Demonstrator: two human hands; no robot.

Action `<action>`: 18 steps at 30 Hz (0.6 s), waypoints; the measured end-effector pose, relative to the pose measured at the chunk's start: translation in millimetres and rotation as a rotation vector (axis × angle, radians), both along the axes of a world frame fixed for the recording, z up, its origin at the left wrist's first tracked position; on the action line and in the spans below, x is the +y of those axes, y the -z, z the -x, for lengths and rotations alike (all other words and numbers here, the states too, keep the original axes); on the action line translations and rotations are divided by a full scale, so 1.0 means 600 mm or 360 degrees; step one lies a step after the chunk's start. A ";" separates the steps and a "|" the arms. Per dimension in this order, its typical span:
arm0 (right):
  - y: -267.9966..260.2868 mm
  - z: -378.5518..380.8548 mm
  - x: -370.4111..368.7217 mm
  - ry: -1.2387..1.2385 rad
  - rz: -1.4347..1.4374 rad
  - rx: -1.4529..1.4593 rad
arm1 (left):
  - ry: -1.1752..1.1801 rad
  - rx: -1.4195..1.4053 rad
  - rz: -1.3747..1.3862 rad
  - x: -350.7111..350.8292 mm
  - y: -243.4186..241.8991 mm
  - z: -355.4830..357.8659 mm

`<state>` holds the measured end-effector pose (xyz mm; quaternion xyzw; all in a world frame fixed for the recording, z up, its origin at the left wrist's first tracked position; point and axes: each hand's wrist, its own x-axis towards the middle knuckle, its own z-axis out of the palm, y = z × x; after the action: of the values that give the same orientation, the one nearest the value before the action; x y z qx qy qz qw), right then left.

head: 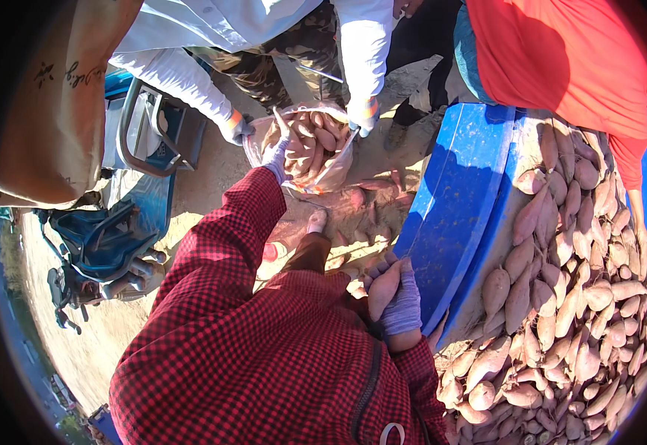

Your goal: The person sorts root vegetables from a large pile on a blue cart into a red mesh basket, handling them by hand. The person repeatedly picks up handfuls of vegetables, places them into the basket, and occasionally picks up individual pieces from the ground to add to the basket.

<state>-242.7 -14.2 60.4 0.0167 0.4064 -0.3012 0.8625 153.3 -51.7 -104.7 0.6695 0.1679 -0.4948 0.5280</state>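
Observation:
My left hand (276, 158), in a light knitted glove, is stretched over the near left rim of an open sack (335, 177) full of sweet potatoes. A slender sweet potato (281, 123) stands up at its fingertips; the fingers look closed around it. Gloved hands of a person in white hold the sack's rim on both sides. Lower down, beside the blue truck-bed side panel (450, 183), my right hand (403, 306) wears a grey-purple glove and grips a plump sweet potato (383, 290). A large heap of sweet potatoes (546, 334) lies to the right of that panel.
Loose sweet potatoes (372, 208) lie on the ground below the sack. A blue motor vehicle (101, 239) with a metal rail (126, 133) stands at left. A large tan sack (51, 128) fills the upper left. Another person in red (568, 61) leans over the heap.

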 end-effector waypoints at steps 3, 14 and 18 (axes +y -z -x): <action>0.003 -0.039 -0.002 -0.0085 -0.0134 0.0190 | -0.0111 -0.0034 0.0251 0.080 -0.009 0.038; 0.112 -0.251 -0.121 -0.0585 0.0639 -0.0014 | -0.0018 -0.0165 0.0193 0.394 -0.136 0.199; 0.162 -0.147 -0.046 -0.0763 0.0144 0.0312 | 0.0072 -0.0231 -0.0118 0.551 -0.138 0.256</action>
<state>-154.2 -42.0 -36.7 -0.1479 0.4665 -0.1061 0.8656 -0.3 278.8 -21.9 0.7263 0.1322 -0.4502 0.5022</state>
